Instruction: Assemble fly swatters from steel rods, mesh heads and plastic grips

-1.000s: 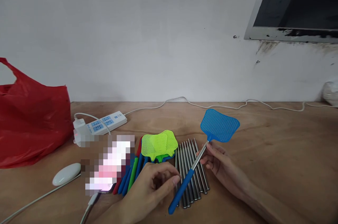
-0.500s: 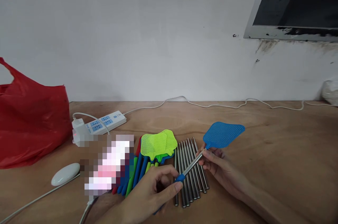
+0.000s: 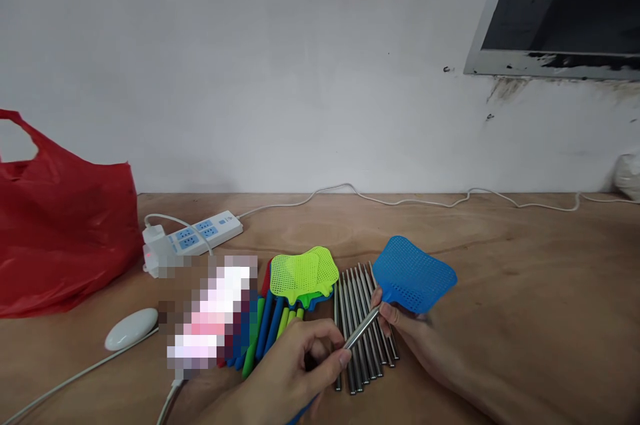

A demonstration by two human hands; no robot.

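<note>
A fly swatter with a blue perforated head (image 3: 414, 275) and a metal rod slants between my hands. My right hand (image 3: 407, 326) pinches it at the neck, just under the head. Lower down, my left hand (image 3: 305, 365) is closed round the handle end, thumb and fingers against the rod; a bit of blue handle (image 3: 302, 413) shows below the palm. Beneath the rod lies a row of several loose metal rods (image 3: 370, 351). Left of them rest yellow-green swatter heads (image 3: 304, 273), stacked over green and blue ones. Several coloured handles (image 3: 267, 328) lie partly behind my left hand.
A white power strip (image 3: 207, 235) with a plug and cable sits at the back left, near a red plastic bag (image 3: 65, 225). A white oval device (image 3: 131, 329) with a cord lies in front, beside a pixelated bright patch (image 3: 215, 318). A thin cable runs along the wall.
The swatter's head has turned to show more of its flat face and shifted slightly left. My left hand now covers the top of the blue handle that showed before.
</note>
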